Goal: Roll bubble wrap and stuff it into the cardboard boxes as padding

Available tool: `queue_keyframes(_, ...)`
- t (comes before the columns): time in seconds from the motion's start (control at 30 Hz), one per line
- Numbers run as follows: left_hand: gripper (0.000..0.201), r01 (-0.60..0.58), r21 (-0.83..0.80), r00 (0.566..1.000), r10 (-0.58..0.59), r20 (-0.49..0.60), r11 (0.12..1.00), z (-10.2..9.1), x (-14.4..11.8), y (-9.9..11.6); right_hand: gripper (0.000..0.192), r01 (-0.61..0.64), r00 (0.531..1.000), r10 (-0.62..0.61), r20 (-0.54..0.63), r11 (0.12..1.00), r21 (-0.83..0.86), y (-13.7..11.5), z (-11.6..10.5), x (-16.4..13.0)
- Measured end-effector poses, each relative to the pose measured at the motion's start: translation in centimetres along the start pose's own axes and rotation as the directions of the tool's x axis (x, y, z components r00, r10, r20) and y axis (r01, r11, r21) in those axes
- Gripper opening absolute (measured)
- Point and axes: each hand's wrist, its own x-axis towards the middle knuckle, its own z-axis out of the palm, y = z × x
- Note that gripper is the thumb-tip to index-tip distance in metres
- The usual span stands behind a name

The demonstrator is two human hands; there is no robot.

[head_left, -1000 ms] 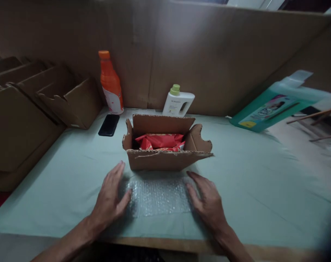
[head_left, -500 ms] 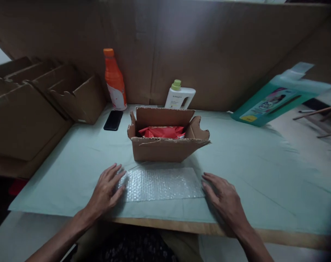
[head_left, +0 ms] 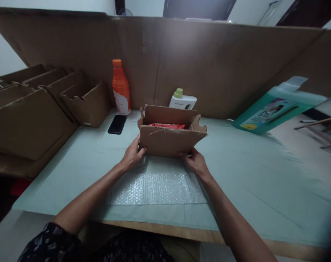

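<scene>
A small open cardboard box (head_left: 168,140) stands in the middle of the green-covered table (head_left: 250,182). A red packet (head_left: 167,126) lies inside it. My left hand (head_left: 132,154) grips the box's lower left corner. My right hand (head_left: 195,162) holds its lower right edge. A sheet of bubble wrap (head_left: 157,187) lies flat on the table in front of the box, between my forearms.
An orange bottle (head_left: 120,87) and a white bottle with a green cap (head_left: 182,100) stand by the cardboard back wall. A black phone (head_left: 117,124) lies left of the box. Folded cardboard boxes (head_left: 45,105) are stacked at left. A teal jug (head_left: 277,107) leans at right.
Both hands left the ends of the bubble wrap, reached forward and took hold of the box's lower corners. The camera view rose and tilted up.
</scene>
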Motion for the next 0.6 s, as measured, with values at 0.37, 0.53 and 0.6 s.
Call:
queue_keyframes(0.37, 0.031, -0.014, 0.556, 0.998, 0.041, -0.036, 0.831, -4.7, -16.8, -6.1, 0.026, 0.208, 0.978, -0.209, 0.023, 0.947, -0.244, 6.1, -2.1, -10.7)
queue_keyframes(0.53, 0.012, -0.041, 0.437, 0.998, 0.057, -0.024, 0.899, -5.5, -17.0, -4.2, 0.018, 0.112, 0.992, -0.114, 0.058, 0.993, 0.038, 2.0, -2.1, -15.3)
queue_keyframes(0.6, 0.016, -0.077, 0.435, 0.997, 0.069, 0.034, 0.897, -6.5, -15.0, -2.8, 0.018, 0.001, 0.998, -0.011, 0.065, 0.989, 0.146, 0.9, -2.9, -17.0)
